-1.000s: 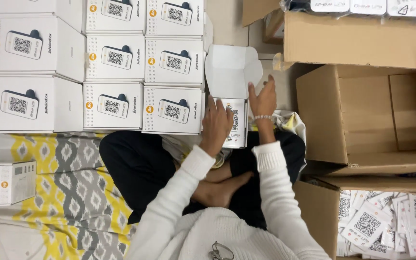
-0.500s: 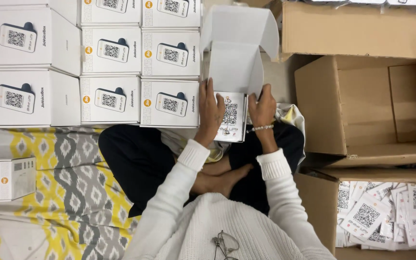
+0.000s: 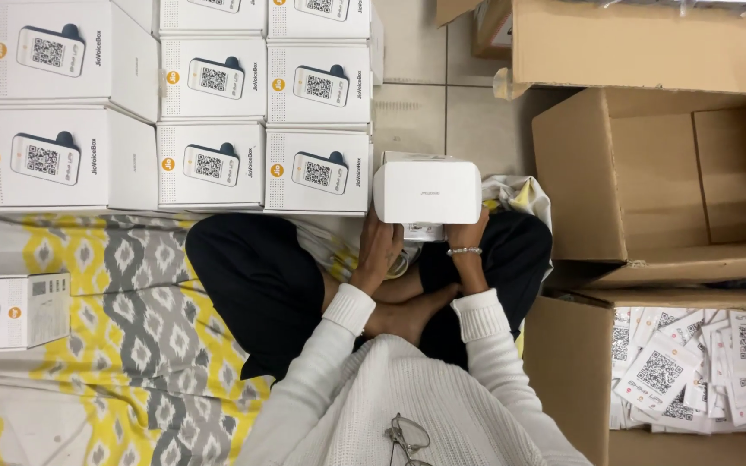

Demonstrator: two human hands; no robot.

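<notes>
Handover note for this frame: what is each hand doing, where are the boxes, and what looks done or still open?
Left hand and right hand both grip the small white box over the lap, lid folded shut on top.
Stacked white boxes stand ahead-left; one lone box lies on the patterned mat.
Open carton of printed cards at right; empty carton beyond it.
Held box not yet set down.

I hold a small white cardboard box (image 3: 426,192) over my lap, just right of the stacked boxes. Its plain, smooth lid faces up at me, closed down, with only a faint small marking at its middle. It sits level, long side running left to right. A printed lower edge peeks out beneath its near side, between my hands.
</notes>
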